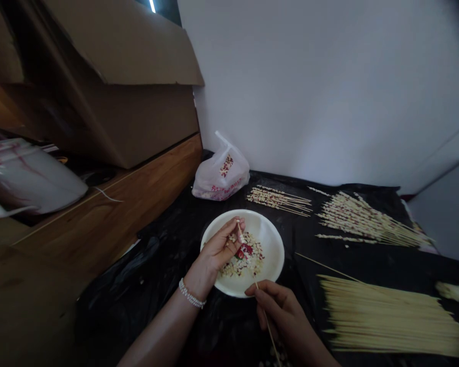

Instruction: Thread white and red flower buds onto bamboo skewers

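Note:
My right hand (275, 306) pinches a thin bamboo skewer (268, 326), which slants up toward my left hand. My left hand (222, 247), with a beaded bracelet at the wrist, is closed over a white bowl (276, 255). A small pale piece (237, 221) shows at its fingertips, by the skewer's upper end; the exact grip is partly hidden. Inside the bowl lie many small cream and dark-red kernel-like pieces (257, 257), around a red printed patch (245, 251).
Behind the bowl stands a knotted plastic bag (222, 176) of similar pieces. Threaded skewers lie in a small group (271, 199) and a larger pile (352, 216). Bare skewers (390, 316) lie at right. A cardboard box (149, 122) and white bucket (42, 173) stand left.

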A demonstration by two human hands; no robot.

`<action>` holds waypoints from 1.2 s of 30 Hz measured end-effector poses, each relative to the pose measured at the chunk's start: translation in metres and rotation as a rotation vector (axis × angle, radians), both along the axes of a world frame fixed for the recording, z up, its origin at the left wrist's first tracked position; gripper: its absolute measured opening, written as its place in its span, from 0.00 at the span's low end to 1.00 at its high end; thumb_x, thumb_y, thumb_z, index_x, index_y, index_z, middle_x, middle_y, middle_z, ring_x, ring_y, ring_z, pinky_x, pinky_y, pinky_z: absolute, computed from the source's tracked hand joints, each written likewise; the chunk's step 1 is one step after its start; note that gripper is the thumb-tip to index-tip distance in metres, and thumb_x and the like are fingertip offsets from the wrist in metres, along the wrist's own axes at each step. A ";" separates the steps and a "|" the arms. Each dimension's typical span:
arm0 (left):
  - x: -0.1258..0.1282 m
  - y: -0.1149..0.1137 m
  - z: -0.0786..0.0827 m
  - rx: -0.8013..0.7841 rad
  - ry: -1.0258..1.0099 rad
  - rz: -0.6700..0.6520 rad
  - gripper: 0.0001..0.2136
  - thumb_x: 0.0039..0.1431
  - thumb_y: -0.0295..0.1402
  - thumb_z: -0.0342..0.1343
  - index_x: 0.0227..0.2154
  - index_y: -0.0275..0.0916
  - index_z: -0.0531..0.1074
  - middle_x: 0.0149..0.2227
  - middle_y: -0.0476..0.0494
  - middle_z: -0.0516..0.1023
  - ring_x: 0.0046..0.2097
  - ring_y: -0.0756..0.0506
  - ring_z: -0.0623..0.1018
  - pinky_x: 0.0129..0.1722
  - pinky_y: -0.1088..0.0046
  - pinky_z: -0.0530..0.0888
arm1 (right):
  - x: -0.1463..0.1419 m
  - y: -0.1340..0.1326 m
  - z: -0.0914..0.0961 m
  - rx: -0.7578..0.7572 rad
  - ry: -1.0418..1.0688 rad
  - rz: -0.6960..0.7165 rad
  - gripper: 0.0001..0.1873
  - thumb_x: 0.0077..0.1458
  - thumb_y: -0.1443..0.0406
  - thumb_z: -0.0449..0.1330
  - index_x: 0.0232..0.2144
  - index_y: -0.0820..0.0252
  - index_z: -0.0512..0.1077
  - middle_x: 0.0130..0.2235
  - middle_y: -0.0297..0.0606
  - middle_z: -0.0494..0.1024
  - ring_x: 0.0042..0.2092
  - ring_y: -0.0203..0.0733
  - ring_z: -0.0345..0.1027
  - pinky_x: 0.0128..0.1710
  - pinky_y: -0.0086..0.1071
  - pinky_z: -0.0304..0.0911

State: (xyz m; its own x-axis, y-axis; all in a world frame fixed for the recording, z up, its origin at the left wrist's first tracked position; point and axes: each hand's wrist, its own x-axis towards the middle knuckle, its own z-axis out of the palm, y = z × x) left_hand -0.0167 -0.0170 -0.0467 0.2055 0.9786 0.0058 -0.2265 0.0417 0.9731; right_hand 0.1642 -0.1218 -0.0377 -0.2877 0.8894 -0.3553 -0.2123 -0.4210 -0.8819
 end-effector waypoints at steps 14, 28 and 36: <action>0.002 -0.010 0.017 0.034 0.041 0.021 0.29 0.51 0.32 0.68 0.58 0.44 0.73 0.62 0.37 0.72 0.63 0.33 0.69 0.64 0.50 0.64 | -0.001 0.002 0.001 0.009 -0.030 -0.002 0.31 0.48 0.39 0.67 0.34 0.63 0.78 0.14 0.24 0.66 0.15 0.26 0.46 0.16 0.24 0.38; 0.012 0.013 0.003 -0.153 -0.082 0.061 0.22 0.63 0.49 0.54 0.54 0.42 0.75 0.55 0.34 0.77 0.58 0.32 0.73 0.56 0.47 0.72 | 0.002 0.002 0.000 0.072 -0.084 -0.014 0.26 0.55 0.43 0.64 0.34 0.62 0.79 0.15 0.24 0.63 0.17 0.29 0.47 0.19 0.27 0.38; -0.002 -0.007 0.002 0.009 0.106 0.005 0.33 0.51 0.31 0.67 0.62 0.43 0.69 0.58 0.37 0.73 0.56 0.33 0.73 0.55 0.52 0.72 | 0.001 0.000 -0.001 0.077 -0.057 -0.011 0.24 0.55 0.45 0.65 0.32 0.61 0.78 0.15 0.25 0.64 0.18 0.29 0.49 0.21 0.26 0.40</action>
State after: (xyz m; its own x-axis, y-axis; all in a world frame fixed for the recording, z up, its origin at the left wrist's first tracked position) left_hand -0.0185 -0.0241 -0.0444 0.2010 0.9796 -0.0068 -0.1220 0.0319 0.9920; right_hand 0.1647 -0.1215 -0.0387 -0.2592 0.9176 -0.3013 -0.1649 -0.3494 -0.9224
